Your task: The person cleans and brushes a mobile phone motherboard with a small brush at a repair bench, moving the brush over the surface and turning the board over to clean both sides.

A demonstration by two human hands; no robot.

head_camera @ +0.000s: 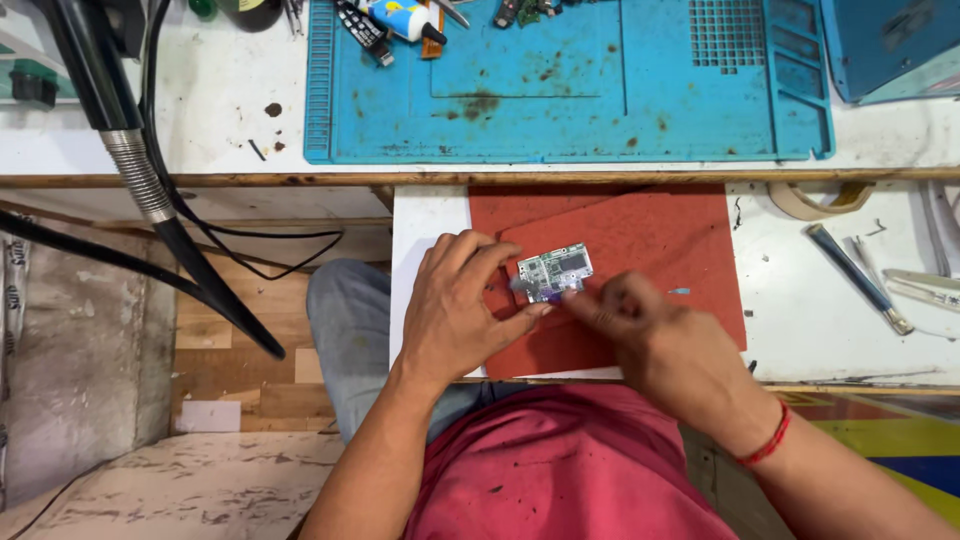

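I am pressing my left hand (pixel 455 310) down on the near-left edge of the board (pixel 555 271), fingers curled over it, pinning it flat on the red mat (pixel 650 250) so it is not sliding. The mat is lying under the board, likely to cushion it and keep it off the bare surface (pixel 820 320).

My right hand (pixel 650 330) is coming in from the right, fingers pinched together at the board's near edge. It is blurred; something small and purplish is showing at the fingertips, but I cannot tell what it is or whether I am gripping it.

Beyond both hands, a blue mat (pixel 560 110) is lying on the upper shelf, with a glue bottle (pixel 405 18) and small parts along its far edge. Well to the right of my right hand, a tool (pixel 860 280) with a dark handle is resting on the surface, and a strip of tape (pixel 815 200) is curling beyond it. To the left of my left hand, black cables (pixel 230 250) and a dark hose (pixel 150 190) are hanging down past the shelf edge, well apart from the board. Nothing is standing between my hands and the board.
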